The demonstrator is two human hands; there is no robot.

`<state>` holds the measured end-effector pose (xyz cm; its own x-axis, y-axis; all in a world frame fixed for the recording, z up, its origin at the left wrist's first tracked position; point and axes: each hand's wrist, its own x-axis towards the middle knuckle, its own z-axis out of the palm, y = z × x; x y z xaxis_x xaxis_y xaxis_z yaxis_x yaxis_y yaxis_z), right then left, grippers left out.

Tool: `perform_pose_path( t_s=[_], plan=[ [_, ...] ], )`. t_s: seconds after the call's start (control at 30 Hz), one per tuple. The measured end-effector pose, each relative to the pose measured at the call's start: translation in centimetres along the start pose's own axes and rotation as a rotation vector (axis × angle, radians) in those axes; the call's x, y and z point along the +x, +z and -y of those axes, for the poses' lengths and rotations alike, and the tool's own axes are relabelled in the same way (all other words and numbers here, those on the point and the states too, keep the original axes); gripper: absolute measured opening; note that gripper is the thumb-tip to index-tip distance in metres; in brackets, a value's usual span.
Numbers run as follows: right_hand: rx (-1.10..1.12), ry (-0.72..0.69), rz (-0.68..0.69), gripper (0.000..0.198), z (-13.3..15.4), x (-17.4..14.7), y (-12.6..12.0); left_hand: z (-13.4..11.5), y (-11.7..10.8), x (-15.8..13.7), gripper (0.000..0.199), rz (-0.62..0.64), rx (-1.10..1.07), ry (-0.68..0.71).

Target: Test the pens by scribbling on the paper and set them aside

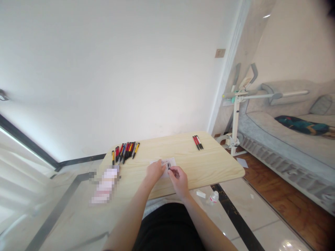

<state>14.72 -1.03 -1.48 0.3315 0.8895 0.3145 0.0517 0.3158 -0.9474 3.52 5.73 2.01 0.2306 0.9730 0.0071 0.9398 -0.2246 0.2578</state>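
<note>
A small white sheet with printing (171, 161) lies at the front middle of the table, partly covered by my hands. My left hand (155, 170) is closed at the sheet's left side, with the thumb and fingers on it. At the sheet's right side my right hand (179, 177) is closed, its thumb and fingertips pinched together. Small dark marks or a small dark piece show between the fingertips; too little shows to name it. Several pens (127, 150) in red, yellow, black and blue lie in a group at the table's left.
Red and white pens (198, 142) lie at the right of the wooden table (220, 164). A blurred pinkish patch (106, 184) covers the left front corner. On the floor are a plastic bottle (214, 196) and a white piece (201, 194). Exercise equipment (235, 122) and a sofa (274, 139) stand right.
</note>
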Motion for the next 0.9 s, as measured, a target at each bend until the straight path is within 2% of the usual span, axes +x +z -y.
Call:
perform_pose_path(
  t_s=[0.17,0.3,0.37,0.43,0.57,0.67,0.77,0.9],
  plan=[
    [0.001,-0.003,0.008,0.016,0.2,0.0,0.0,-0.1,0.1,0.0,0.035,-0.011,-0.015,-0.012],
    [0.004,-0.013,0.001,0.016,0.2,-0.1,0.0,-0.1,-0.6,0.0,0.033,-0.107,-0.161,-0.014],
    [0.000,-0.015,-0.006,0.015,0.1,-0.1,0.0,0.2,-0.9,-0.2,0.032,-0.172,-0.378,0.014],
    [-0.004,-0.012,-0.008,0.015,0.1,-0.1,0.1,0.6,-1.1,-0.4,0.033,-0.202,-0.725,0.016],
    [-0.026,-0.002,-0.004,0.016,0.0,-0.1,0.0,1.2,-0.5,-1.3,0.038,-0.164,-1.440,-0.140],
    [-0.038,-0.006,0.004,0.016,0.0,-0.2,0.0,1.5,0.2,-1.8,0.034,-0.097,-1.810,-0.251],
    [-0.043,-0.003,0.020,0.016,0.0,-0.2,0.0,1.4,0.7,-2.2,0.023,-0.070,-1.988,-0.284],
    [-0.064,-0.013,0.020,0.016,0.0,-0.2,0.0,1.1,0.6,-2.9,0.020,-0.251,-1.992,-0.178]
  ],
)
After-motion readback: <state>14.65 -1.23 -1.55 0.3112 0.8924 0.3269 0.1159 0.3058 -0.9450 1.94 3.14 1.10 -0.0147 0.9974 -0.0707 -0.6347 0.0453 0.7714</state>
